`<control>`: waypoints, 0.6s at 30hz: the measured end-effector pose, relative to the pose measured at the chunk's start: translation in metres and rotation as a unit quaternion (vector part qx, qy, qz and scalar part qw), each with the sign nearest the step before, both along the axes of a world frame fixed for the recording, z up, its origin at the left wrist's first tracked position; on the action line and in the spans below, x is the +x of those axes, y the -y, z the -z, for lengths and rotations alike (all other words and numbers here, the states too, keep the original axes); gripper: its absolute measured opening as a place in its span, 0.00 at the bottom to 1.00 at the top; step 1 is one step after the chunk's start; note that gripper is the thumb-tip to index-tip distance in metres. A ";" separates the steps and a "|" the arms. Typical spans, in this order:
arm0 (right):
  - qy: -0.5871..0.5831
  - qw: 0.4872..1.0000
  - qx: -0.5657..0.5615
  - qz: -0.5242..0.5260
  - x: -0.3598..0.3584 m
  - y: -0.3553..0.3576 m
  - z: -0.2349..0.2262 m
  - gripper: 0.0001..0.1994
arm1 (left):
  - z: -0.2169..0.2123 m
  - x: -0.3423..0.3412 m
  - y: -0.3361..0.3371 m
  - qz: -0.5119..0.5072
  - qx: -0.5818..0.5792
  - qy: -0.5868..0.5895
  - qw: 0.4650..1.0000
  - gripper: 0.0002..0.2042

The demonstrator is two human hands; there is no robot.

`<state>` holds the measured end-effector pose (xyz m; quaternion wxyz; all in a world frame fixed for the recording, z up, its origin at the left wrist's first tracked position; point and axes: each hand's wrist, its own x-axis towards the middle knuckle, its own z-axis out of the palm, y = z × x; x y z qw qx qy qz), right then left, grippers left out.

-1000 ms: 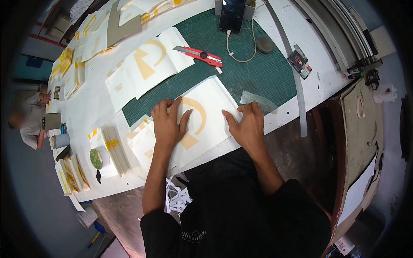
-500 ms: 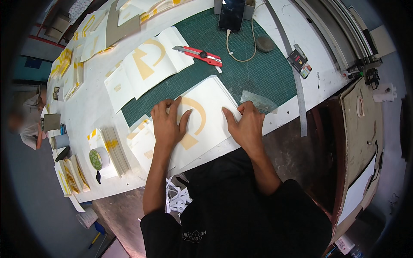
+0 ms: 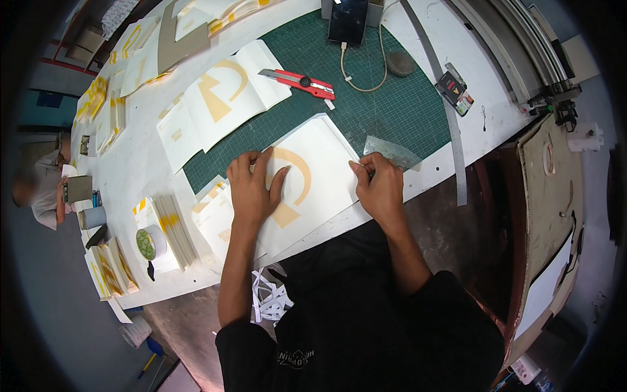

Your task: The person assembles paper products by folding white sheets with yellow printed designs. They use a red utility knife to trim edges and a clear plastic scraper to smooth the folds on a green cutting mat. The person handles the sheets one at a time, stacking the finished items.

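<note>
A white printed paper sheet [image 3: 317, 160] with a pale orange curved shape lies partly on the green cutting mat [image 3: 418, 98] in front of me. My left hand [image 3: 253, 191] presses on its left part, thumb and fingers spread. At the sheet's right edge, my right hand [image 3: 380, 187] is closed, with thumb and forefinger pinching that edge, where a narrow strip appears folded along the side. A clear plastic piece [image 3: 395, 151] lies just beyond the right hand. Farther off, a red utility knife [image 3: 300, 82] rests with its blade out beside another folded printed sheet [image 3: 219, 98].
A phone [image 3: 347, 23] with a cable, a dark round object [image 3: 400, 63] and a long metal ruler [image 3: 459, 157] sit at the far right. Stacked printed booklets [image 3: 171, 225] and a tape roll [image 3: 151, 242] stand left. Another person [image 3: 49, 186] is at the far left.
My right hand has moved slightly right and its thumb has closed toward the forefinger at the sheet's edge. The left hand stays in place on the sheet.
</note>
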<state>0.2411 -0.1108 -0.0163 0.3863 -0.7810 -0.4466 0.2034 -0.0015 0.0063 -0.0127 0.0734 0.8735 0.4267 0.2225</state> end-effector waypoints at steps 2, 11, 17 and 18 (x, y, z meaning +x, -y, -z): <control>0.001 1.000 0.007 0.002 0.000 0.000 0.001 0.07 | -0.002 0.001 0.000 0.003 -0.009 -0.004 1.000 0.24; 0.001 0.999 0.029 0.020 -0.001 -0.002 0.002 0.06 | 0.001 0.003 -0.002 0.004 0.005 0.006 1.000 0.24; 0.004 0.999 0.033 0.014 0.001 -0.002 0.001 0.06 | -0.001 0.004 -0.001 0.006 0.002 0.007 1.000 0.24; 0.005 0.999 0.033 0.013 0.001 -0.002 -0.001 0.06 | -0.001 0.004 -0.001 0.006 0.003 0.008 1.000 0.24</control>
